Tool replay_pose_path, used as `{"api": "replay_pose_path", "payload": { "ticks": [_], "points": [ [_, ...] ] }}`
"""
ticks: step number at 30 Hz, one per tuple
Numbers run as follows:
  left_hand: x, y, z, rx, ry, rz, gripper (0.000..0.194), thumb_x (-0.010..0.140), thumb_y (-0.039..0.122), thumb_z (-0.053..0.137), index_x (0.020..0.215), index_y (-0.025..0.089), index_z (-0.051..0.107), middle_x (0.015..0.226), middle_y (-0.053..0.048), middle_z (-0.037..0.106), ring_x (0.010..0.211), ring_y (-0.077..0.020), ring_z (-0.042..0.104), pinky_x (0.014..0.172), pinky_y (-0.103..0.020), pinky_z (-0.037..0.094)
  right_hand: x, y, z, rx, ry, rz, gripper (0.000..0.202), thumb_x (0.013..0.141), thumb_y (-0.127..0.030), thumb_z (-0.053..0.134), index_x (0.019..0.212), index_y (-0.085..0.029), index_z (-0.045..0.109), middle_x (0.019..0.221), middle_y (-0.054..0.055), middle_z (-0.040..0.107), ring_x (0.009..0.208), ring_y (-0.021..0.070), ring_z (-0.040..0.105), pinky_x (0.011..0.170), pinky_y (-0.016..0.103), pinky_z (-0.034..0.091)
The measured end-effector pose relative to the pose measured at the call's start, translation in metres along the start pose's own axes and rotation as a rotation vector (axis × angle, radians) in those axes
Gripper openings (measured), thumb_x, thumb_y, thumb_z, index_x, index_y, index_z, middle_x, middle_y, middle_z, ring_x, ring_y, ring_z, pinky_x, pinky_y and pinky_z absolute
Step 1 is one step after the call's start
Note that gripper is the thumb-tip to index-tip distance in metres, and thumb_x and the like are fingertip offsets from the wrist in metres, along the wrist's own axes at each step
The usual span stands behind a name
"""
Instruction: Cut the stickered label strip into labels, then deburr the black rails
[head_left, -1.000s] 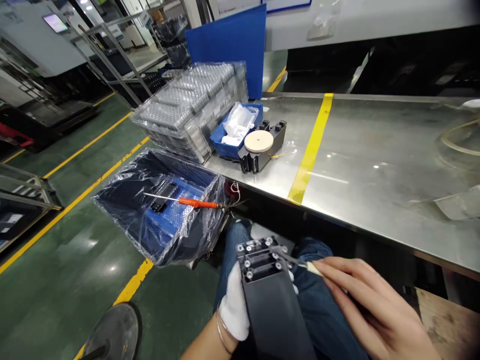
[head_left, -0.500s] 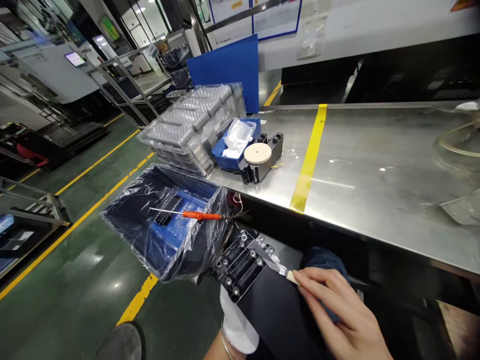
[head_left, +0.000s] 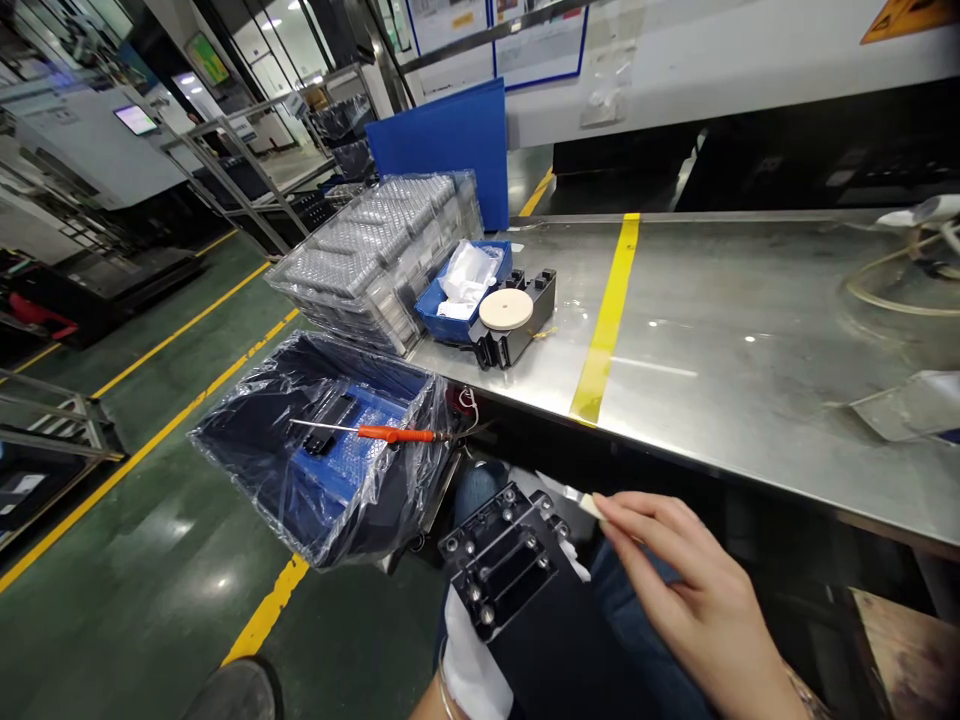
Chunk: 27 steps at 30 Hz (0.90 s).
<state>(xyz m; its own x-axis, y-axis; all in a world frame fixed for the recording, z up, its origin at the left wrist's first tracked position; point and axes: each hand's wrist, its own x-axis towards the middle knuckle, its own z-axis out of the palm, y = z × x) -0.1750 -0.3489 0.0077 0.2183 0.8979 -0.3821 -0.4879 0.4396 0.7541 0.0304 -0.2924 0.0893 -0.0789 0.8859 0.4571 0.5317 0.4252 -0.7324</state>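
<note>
My left hand [head_left: 469, 655], in a white glove, holds a long black plastic part [head_left: 517, 585] on my lap, its end with several metal screws turned up and to the left. My bare right hand [head_left: 690, 600] pinches a small blade tool [head_left: 577, 497] with a pale handle. The tip of the tool hangs just above the right corner of the part's screwed end; I cannot tell whether it touches.
A steel table [head_left: 750, 350] with a yellow stripe [head_left: 604, 320] runs ahead. On its left end stand stacked clear trays [head_left: 375, 250], a blue bin [head_left: 461, 290] and a black part with a pale disc [head_left: 506, 310]. A plastic-lined crate [head_left: 322, 430] bearing an orange screwdriver [head_left: 375, 432] sits left.
The black part has turned so that its screwed end points left. My right hand has lifted the blade tool up and away from the part's top face.
</note>
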Motion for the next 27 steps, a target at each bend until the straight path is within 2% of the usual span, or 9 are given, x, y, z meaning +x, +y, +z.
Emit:
{"api": "replay_pose_path", "payload": {
  "ticks": [3, 5, 7, 10, 13, 16, 19, 23, 27],
  "points": [
    [0.001, 0.019, 0.011, 0.113, 0.084, 0.156, 0.056, 0.073, 0.057, 0.054, 0.119, 0.025, 0.058, 0.122, -0.007, 0.059, 0.122, -0.0339, 0.044, 0.105, -0.047, 0.032, -0.001, 0.003, -0.007, -0.016, 0.014, 0.013, 0.025, 0.085, -0.015, 0.055, 0.107, -0.023, 0.062, 0.097, 0.007, 0.061, 0.09, 0.0182, 0.059, 0.076, 0.033, 0.051],
    [0.007, 0.037, 0.021, 0.273, 0.022, 0.234, 0.058, 0.075, 0.05, 0.058, 0.126, 0.024, 0.05, 0.128, -0.008, 0.054, 0.12, -0.0326, 0.046, 0.105, -0.046, 0.033, -0.002, 0.003, -0.01, 0.001, -0.041, -0.018, 0.027, 0.085, -0.014, 0.054, 0.109, -0.023, 0.062, 0.097, 0.007, 0.061, 0.089, 0.0176, 0.06, 0.075, 0.032, 0.052],
    [0.011, 0.055, 0.031, 0.613, -0.068, 0.372, 0.06, 0.071, 0.038, 0.067, 0.127, 0.024, 0.049, 0.127, -0.009, 0.053, 0.117, -0.0314, 0.048, 0.105, -0.044, 0.032, -0.003, 0.002, -0.011, 0.011, -0.113, -0.04, 0.028, 0.085, -0.014, 0.054, 0.11, -0.023, 0.061, 0.096, 0.006, 0.061, 0.088, 0.0169, 0.06, 0.074, 0.03, 0.052],
    [0.012, 0.071, 0.04, 0.93, -0.115, 0.538, 0.068, 0.067, 0.028, 0.072, 0.13, 0.025, 0.045, 0.128, -0.009, 0.05, 0.119, -0.0316, 0.045, 0.107, -0.044, 0.029, -0.003, -0.001, -0.012, -0.011, -0.113, -0.011, 0.027, 0.085, -0.015, 0.053, 0.109, -0.022, 0.061, 0.095, 0.006, 0.061, 0.088, 0.0169, 0.06, 0.073, 0.03, 0.052],
    [0.009, 0.074, 0.041, 1.013, -0.09, 0.602, 0.08, 0.062, 0.025, 0.074, 0.134, 0.024, 0.039, 0.129, -0.01, 0.049, 0.119, -0.0323, 0.044, 0.106, -0.044, 0.029, -0.004, 0.0, -0.013, -0.01, -0.119, -0.026, 0.027, 0.085, -0.015, 0.053, 0.109, -0.022, 0.062, 0.096, 0.006, 0.061, 0.088, 0.0169, 0.06, 0.072, 0.029, 0.053],
    [0.007, 0.075, 0.04, 1.031, -0.087, 0.645, 0.08, 0.06, 0.022, 0.073, 0.133, 0.024, 0.041, 0.127, -0.01, 0.05, 0.116, -0.032, 0.046, 0.105, -0.043, 0.031, -0.006, 0.007, -0.016, -0.049, -0.102, -0.016, 0.025, 0.085, -0.019, 0.055, 0.108, -0.023, 0.063, 0.095, 0.006, 0.063, 0.088, 0.0172, 0.061, 0.074, 0.029, 0.053],
    [0.007, 0.078, 0.042, 1.007, -0.094, 0.594, 0.06, 0.07, 0.02, 0.066, 0.127, 0.025, 0.049, 0.123, -0.008, 0.055, 0.112, -0.0291, 0.051, 0.101, -0.04, 0.035, -0.006, 0.013, -0.019, -0.012, -0.087, 0.149, 0.021, 0.086, -0.028, 0.054, 0.103, -0.022, 0.065, 0.092, 0.006, 0.065, 0.086, 0.017, 0.062, 0.073, 0.027, 0.053],
    [0.006, 0.082, 0.048, 0.845, -0.122, 0.358, 0.036, 0.076, 0.021, 0.061, 0.112, 0.025, 0.063, 0.107, -0.005, 0.064, 0.098, -0.0253, 0.058, 0.093, -0.036, 0.043, -0.001, 0.01, -0.017, 0.298, -0.322, 0.437, 0.033, 0.088, -0.041, 0.047, 0.073, -0.017, 0.064, 0.059, 0.0, 0.057, 0.054, 0.0103, 0.053, 0.049, 0.019, 0.045],
    [0.007, 0.081, 0.056, 0.658, -0.118, 0.227, 0.027, 0.071, 0.025, 0.065, 0.098, 0.022, 0.069, 0.09, -0.004, 0.069, 0.083, -0.0237, 0.062, 0.083, -0.034, 0.049, 0.003, 0.002, -0.01, 0.535, -0.49, 0.514, 0.046, 0.087, -0.049, 0.045, 0.059, -0.015, 0.056, 0.048, -0.004, 0.04, 0.045, 0.0066, 0.034, 0.04, 0.018, 0.031]
  ]
}}
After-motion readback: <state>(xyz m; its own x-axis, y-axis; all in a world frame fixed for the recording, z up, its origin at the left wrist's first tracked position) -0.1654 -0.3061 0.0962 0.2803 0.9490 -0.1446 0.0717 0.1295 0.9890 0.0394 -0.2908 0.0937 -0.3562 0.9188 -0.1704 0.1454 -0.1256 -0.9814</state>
